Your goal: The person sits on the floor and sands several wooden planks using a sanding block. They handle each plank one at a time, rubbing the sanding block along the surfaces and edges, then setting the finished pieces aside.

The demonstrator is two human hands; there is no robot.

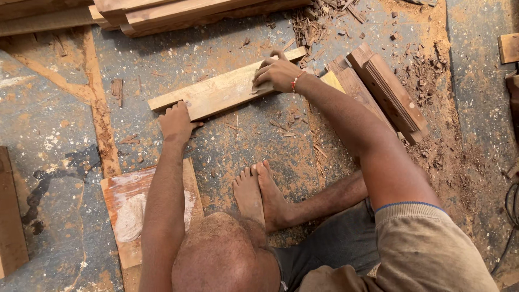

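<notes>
On the dusty floor, a pale plank [221,86] is steadied by the left hand [175,121], fingers curled over its edge; the right hand [278,73] presses flat, perhaps on sandpaper; sanding looks unfinished.

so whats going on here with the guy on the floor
A person sits on a dusty concrete floor working a pale wooden plank. The left hand steadies its near end, while the right hand presses flat on top, farther along. A stack of darker boards lies to the right, with wood chips scattered around.
</notes>
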